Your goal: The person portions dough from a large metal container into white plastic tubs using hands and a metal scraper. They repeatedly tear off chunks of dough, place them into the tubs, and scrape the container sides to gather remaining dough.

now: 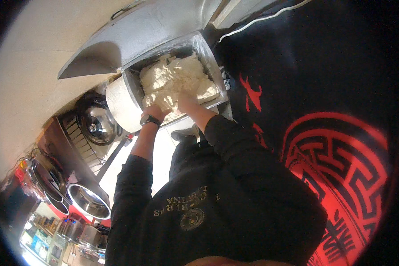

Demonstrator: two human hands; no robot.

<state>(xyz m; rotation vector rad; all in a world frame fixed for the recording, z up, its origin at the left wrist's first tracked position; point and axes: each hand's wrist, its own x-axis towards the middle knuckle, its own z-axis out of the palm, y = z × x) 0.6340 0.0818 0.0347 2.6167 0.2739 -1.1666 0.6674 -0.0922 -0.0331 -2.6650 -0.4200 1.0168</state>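
A big pale mass of dough [175, 75] fills much of a metal mixing trough [132, 90], its surface lumpy and uneven. At the near edge of that mass, my left hand [157, 111] grips the dough, with a dark watch [150, 119] on its wrist. Close to its right, my right hand [187, 103] is closed on the dough as well, its fingertips sunk in and mostly hidden. Both forearms reach forward in black sleeves.
A curved metal lid [159, 31] stands raised behind the trough. Left of it are a shiny round metal lid [97, 122] on a rack and a steel bowl [89, 201]. A black wall with red patterns [341, 146] lies right, and a white cable [266, 18] runs above.
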